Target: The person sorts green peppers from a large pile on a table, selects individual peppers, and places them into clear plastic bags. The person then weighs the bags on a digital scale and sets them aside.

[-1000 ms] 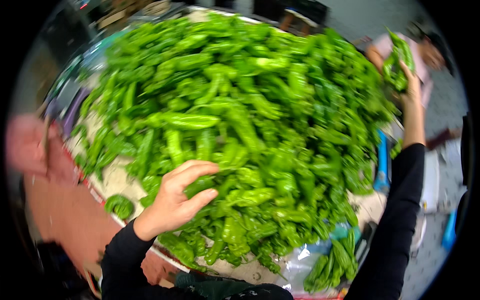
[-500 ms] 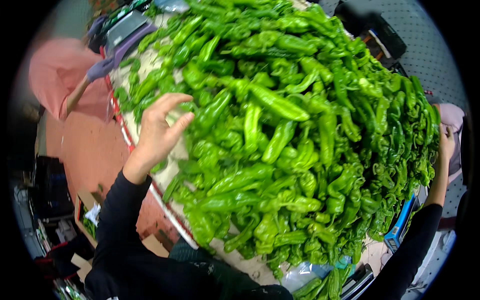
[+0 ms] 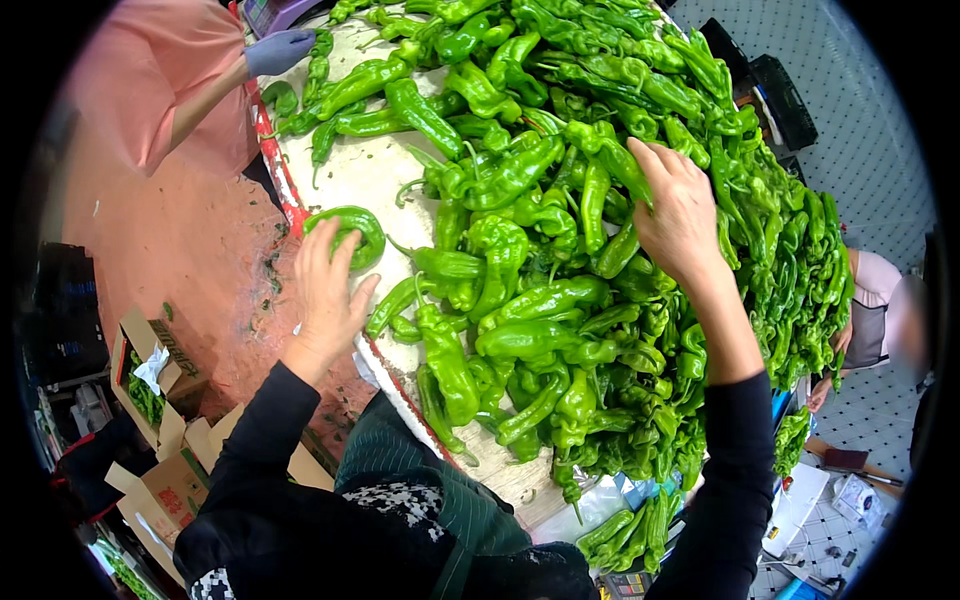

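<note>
A big heap of long green peppers (image 3: pixel 525 340) covers a pale table. At the table's left edge my left hand (image 3: pixel 325 285) is open, thumb apart, its fingertips overlapping a curled green pepper (image 3: pixel 370 238). My right hand (image 3: pixel 680 205) reaches over the middle of the heap, its fingers closed against a green pepper (image 3: pixel 618 165). The underside of that hand is hidden, so its thumb grip shows only partly.
Across the left edge, a person in pink (image 3: pixel 165 75) has a gloved hand (image 3: pixel 280 52) by the peppers. Another person (image 3: pixel 875 300) stands at the right. Open cardboard boxes (image 3: pixel 165 480) lie lower left. Red-and-white edging (image 3: pixel 285 190) runs along the table (image 3: pixel 350 165).
My right hand has come from the far right side onto the middle of the heap. My left hand now meets the curled pepper at the table edge. The view has shifted.
</note>
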The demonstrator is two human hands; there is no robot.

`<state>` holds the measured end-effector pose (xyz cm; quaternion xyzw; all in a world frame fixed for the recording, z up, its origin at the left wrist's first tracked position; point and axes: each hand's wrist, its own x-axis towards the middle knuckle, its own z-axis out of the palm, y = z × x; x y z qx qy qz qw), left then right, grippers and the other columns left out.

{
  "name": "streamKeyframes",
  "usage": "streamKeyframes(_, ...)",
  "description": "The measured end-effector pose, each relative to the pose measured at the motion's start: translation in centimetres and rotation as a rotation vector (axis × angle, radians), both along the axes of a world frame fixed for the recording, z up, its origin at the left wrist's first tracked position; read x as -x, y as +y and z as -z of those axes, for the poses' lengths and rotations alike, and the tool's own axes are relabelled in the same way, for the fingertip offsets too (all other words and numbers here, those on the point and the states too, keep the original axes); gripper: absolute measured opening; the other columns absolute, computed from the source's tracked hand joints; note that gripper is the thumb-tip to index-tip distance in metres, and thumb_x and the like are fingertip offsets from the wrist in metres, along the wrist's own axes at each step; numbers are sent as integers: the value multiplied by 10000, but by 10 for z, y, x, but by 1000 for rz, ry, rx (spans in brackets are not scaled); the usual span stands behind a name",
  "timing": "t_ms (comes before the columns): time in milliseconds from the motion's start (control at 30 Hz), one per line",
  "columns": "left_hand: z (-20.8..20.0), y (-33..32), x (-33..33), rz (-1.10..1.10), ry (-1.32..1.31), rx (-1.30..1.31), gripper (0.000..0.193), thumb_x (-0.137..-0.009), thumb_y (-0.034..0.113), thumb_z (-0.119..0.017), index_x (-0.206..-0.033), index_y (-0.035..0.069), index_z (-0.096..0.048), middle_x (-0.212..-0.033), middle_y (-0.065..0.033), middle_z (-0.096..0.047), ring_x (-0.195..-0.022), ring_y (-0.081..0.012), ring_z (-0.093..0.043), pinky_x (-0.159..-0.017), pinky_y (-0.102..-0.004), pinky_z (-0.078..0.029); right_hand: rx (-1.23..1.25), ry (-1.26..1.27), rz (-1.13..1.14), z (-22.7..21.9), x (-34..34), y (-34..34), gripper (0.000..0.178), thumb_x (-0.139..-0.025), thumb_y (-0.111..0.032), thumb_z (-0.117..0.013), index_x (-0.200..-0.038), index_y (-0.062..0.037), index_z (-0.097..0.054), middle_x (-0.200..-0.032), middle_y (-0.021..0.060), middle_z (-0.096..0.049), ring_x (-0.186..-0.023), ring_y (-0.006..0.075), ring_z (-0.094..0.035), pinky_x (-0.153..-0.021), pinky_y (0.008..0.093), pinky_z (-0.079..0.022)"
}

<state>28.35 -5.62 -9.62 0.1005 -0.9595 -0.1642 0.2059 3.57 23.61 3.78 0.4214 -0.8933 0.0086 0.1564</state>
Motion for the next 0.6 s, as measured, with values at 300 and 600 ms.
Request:
streamKeyframes(300, 22, 73, -75, 605, -52, -255, 548, -764, -23, -630, -1277, 161, -579, -1394, -192, -422, -1341, -364, -377, -1141, -545, -270, -127, -316, -418, 45, -97, -88, 227, -747, -124, -645, -958, -44, -677, -1220, 159, -603, -1204, 326, -523, -1079, 457, -352)
streamKeyframes(600, 9, 69, -47, 585, 77, 56, 264, -727, 19, -634, -970, 112, -598, -1301, -111, -550, -1346, -302, -413, -1160, -532, -215, -24, -219, -151, 46, -117, -14, 383, -815, -224, -684, -1190, -152, -660, -1415, 193, -471, -1346, 359, -398, -1138, 510, -259)
